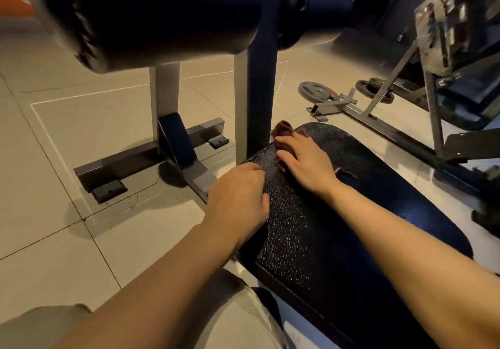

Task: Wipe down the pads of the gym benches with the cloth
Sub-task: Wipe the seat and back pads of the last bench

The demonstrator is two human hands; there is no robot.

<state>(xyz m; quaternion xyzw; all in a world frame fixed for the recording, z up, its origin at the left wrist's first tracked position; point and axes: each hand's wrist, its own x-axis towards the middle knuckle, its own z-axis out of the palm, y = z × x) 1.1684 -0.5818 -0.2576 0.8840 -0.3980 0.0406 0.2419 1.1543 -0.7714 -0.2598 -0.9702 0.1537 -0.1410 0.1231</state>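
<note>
Pad: black cracked vinyl bench pad (338,227).
Right hand (305,159): flat, pressing the reddish-brown cloth (282,129) onto the pad's far end.
Left hand (238,194): fingers curled over the pad's left edge.

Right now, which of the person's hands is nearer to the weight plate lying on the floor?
The right hand. It presses the cloth on the bench pad, below the weight plate. The left hand grips the pad's near-left edge, farther away.
</note>
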